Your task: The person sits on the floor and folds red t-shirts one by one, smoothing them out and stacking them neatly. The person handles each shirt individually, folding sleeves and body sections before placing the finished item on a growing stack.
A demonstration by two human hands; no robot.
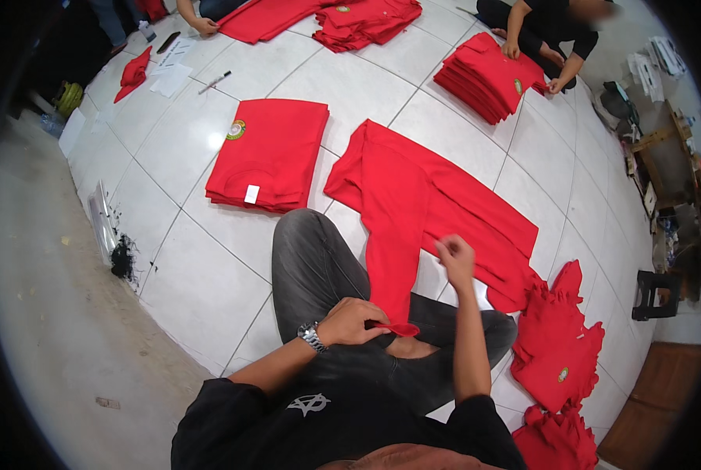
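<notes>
A red long-sleeved shirt (456,188) lies spread on the floor tiles in front of my crossed legs. One of its sleeves (394,252) runs toward me across my lap. My left hand (350,322), with a metal watch at the wrist, grips the cuff (405,329) at that sleeve's end. Raised over the shirt's near edge is my right hand (457,257), its fingers curled and slightly blurred. Whether something small is pinched there cannot be made out. Left of the spread shirt sits a neat stack of folded red shirts (274,153) with a round emblem and a white tag on top.
Crumpled red shirts (556,352) lie in heaps by my right knee. At upper right, a person's hands (510,49) touch another red stack (479,76). A marker (215,82) and papers (174,73) lie at upper left. Dark scraps (124,255) collect along the wall.
</notes>
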